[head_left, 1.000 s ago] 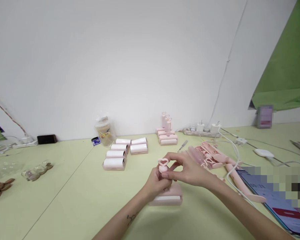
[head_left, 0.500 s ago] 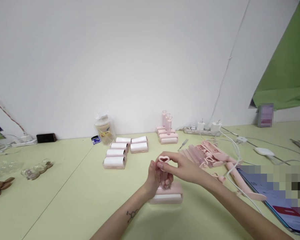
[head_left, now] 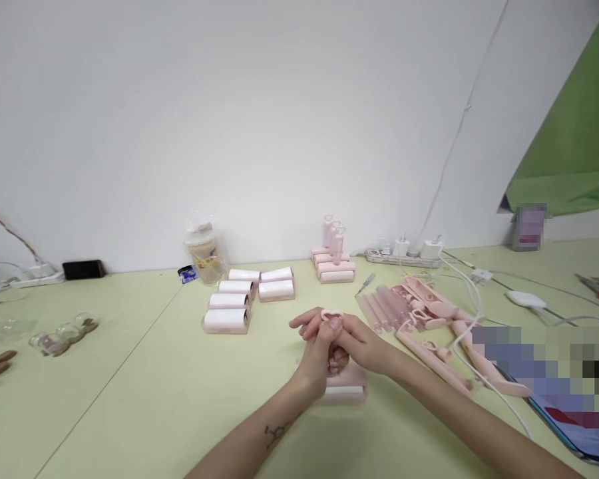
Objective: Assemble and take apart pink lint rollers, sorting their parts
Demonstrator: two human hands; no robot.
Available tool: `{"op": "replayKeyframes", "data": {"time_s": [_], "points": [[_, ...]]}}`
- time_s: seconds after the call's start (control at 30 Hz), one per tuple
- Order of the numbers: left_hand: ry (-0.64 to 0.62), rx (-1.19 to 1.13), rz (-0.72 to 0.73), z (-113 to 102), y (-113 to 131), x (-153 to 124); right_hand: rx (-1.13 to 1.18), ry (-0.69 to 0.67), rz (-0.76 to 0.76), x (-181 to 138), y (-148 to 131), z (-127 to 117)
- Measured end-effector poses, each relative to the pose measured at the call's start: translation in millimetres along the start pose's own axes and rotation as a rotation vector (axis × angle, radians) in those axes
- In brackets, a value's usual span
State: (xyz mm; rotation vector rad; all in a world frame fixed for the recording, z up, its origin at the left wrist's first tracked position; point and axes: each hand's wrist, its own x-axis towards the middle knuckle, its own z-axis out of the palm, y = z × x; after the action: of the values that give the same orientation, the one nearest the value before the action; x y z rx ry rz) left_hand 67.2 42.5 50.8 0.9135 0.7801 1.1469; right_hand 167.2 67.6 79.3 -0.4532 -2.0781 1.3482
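Both hands are closed together around the handle of a small pink lint roller point(head_left: 347, 394), whose head rests on the table just below them. My left hand point(head_left: 317, 359) wraps the handle's shaft, its thumb up near the top. My right hand point(head_left: 363, 340) grips the upper end from the right, some of its fingers stretched out past the left hand. A pale pink heart-shaped loop point(head_left: 332, 313) shows above the fingers. Most of the shaft, and its joint with the head, is hidden by the hands.
White paper rolls in pink covers point(head_left: 226, 320) lie to the left; finished-looking lint rollers point(head_left: 336, 271) stand at the back. Clear pink tubes point(head_left: 379, 311) and pink plastic parts point(head_left: 426, 299) lie right, near a white cable point(head_left: 472, 279) and a bagged cup point(head_left: 204, 256) stands by the wall.
My left thumb has moved up onto the heart-shaped loop's base, and the right hand's fingers now reach across to the left. The lint roller head stays in nearly the same place.
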Motion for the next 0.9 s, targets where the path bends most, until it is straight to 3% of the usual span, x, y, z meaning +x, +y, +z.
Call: {"op": "replayKeyframes", "data": {"time_s": [0.17, 0.37, 0.47, 0.6, 0.77, 0.9], "points": [[0.023, -0.038, 0.035, 2, 0, -1, -0.076, 0.119, -0.188, 2, 10, 6], [0.122, -0.028, 0.076, -1, -7, -1, -0.124, 0.238, -0.266, 5, 16, 14], [0.097, -0.028, 0.069, -4, -8, 0, -0.069, 0.183, -0.197, 4, 13, 12], [0.038, -0.034, 0.053, -3, -2, -1, 0.019, 0.052, 0.048, -4, 1, 2], [0.044, -0.13, 0.014, -1, 1, -1, -0.289, 0.121, 0.012, -9, -15, -5], [0.03, -0.132, 0.05, -5, -2, -2, -0.299, 0.101, 0.039, -9, -17, -2]]}}
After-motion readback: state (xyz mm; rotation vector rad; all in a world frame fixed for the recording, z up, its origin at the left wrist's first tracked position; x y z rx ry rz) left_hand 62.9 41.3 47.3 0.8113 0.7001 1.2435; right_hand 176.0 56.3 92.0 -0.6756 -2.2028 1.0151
